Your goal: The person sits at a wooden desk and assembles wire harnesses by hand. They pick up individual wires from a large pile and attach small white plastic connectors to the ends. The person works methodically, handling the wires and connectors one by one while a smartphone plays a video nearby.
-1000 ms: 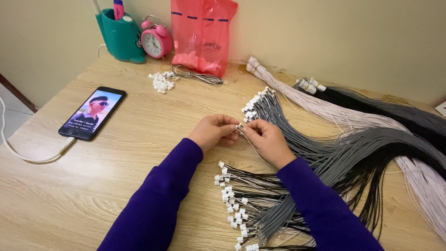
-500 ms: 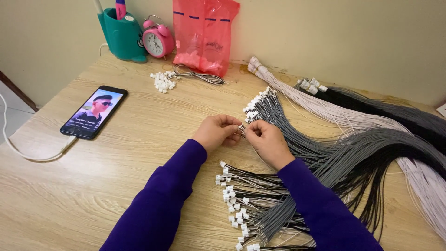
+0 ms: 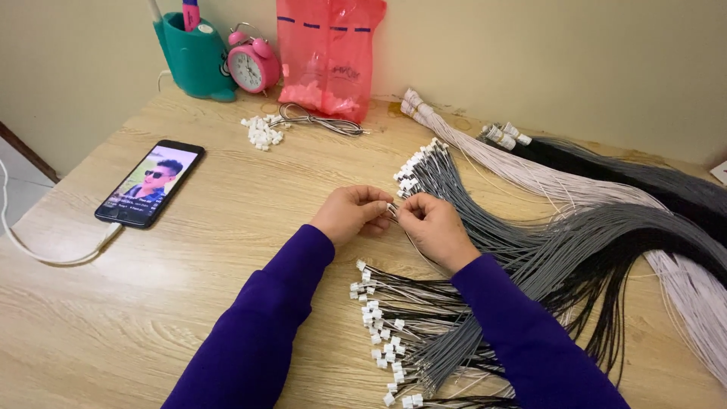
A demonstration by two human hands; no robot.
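Both hands meet mid-bench: left hand [image 3: 352, 214] and right hand [image 3: 433, 228] pinch one wire end [image 3: 393, 211] between fingertips, close beside the grey bundle [image 3: 485, 220], finished wires [image 3: 394, 333] stacked below

A pale wooden table [image 3: 189, 250] with visible grain filled the view, pushed against a plain cream wall [image 3: 568, 53] running from ten to two o'clock; at nine o'clock a strip of light floor [image 3: 19, 178] showed, under soft, even light

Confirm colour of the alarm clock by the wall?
Pink, with a white face; the alarm clock shows clearly in the head view.
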